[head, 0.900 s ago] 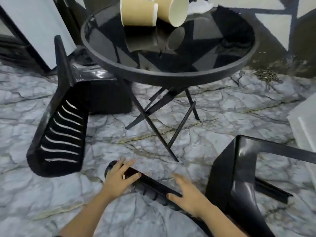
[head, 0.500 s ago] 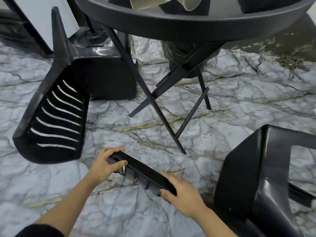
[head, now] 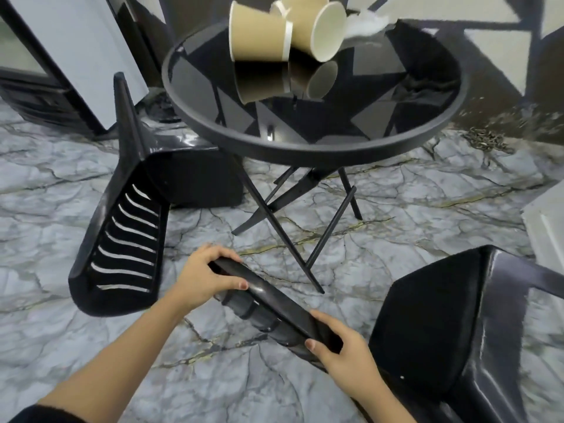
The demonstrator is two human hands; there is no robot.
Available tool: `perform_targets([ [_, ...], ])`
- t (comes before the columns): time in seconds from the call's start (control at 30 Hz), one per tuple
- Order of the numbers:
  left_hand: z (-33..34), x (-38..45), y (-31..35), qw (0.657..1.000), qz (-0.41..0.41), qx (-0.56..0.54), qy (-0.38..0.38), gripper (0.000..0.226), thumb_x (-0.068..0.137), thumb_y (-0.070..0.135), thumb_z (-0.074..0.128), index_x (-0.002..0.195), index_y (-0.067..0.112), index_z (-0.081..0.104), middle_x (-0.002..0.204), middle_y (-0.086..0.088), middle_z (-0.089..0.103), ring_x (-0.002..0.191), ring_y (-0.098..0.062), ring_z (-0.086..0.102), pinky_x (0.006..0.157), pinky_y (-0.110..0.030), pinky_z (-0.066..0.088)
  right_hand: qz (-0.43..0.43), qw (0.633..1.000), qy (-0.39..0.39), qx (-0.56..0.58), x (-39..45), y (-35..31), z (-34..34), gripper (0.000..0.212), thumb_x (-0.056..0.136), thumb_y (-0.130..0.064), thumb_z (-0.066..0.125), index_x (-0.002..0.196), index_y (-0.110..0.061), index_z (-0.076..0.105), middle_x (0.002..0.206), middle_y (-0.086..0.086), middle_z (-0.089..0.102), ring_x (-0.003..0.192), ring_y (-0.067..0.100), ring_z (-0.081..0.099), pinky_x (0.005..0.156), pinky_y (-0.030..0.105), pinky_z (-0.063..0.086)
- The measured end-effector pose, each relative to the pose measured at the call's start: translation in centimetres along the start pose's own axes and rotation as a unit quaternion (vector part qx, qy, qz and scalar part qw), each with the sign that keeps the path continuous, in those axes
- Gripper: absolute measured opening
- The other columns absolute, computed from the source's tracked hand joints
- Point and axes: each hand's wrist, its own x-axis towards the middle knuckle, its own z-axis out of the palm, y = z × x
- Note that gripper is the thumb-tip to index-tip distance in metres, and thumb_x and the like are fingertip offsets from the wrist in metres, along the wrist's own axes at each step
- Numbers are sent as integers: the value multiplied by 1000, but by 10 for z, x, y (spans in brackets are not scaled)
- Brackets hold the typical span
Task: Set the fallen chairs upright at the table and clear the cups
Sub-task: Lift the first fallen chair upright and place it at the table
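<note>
Near chair (head: 436, 325): black plastic, lying tipped on the marble floor (head: 45, 215), in front of the bench and to the right; its seat faces up toward me and its top rail (head: 274, 303) runs slantwise, lifted clear of the floor.
Left hand (head: 201, 276): closed round the far end of that rail, fingers curled over the top edge, thumb pressed along the near face.
Right hand (head: 338, 352): closed round the near end of the same rail, thumb on top, fingers wrapped underneath.
Step in hand: by my reading, raising this chair onto its legs; nothing else looks done.
How to do it well: keep both grips spread toward the rail's ends, pivot the chair on the legs nearest the floor, and swing it away from the bench legs (head: 274, 215) so nothing knocks the frame.
Second chair (head: 128, 227): also black, slatted back, tipped over left of the bench, its seat close against the bench legs.
Bench (head: 305, 148): round, dark glass top on crossed folding legs.
Cups (head: 274, 38): tan paper, several toppled together toward the far side of the benchtop, one mouth facing me; a jolt to the bench could roll them off.
</note>
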Motion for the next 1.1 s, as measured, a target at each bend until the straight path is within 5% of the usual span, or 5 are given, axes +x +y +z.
perform_targets([
  [0.23,-43,-40,149,985,155,75,3,54,28,65,74,79,50,62,89,7,48,93,-4,42,79,-15,34,-30,993,77,84,-89,-85,-51,40,74,-20,75,102,-44,61,107,-20,67,103,-6,59,88,12,45],
  [0.47,-14,-109,253,958,254,134,28,43,30,67,70,68,49,60,85,11,49,88,-3,42,80,-32,40,-109,987,76,90,-152,-145,-107,35,86,-21,60,120,-27,55,117,-14,60,103,-9,54,74,1,42],
  [0.73,25,-218,317,939,304,156,27,75,42,71,64,113,52,50,96,12,51,90,-8,44,85,-32,36,-141,981,105,87,-262,-117,-157,30,90,-16,55,117,-29,55,110,-21,60,97,-21,51,75,1,41],
  [1.0,38,-296,324,950,291,115,20,67,36,83,63,99,67,45,107,29,46,104,18,33,97,-33,31,-144,981,119,49,-367,-87,-212,28,87,-24,60,103,-44,53,110,-18,60,110,3,55,78,7,44],
  [1.1,59,-319,340,950,289,110,32,75,34,90,54,100,55,47,103,18,52,105,2,40,101,-38,30,-172,971,164,25,-397,-103,-220,38,84,-32,61,117,-43,47,115,-22,54,112,2,50,87,13,39],
])
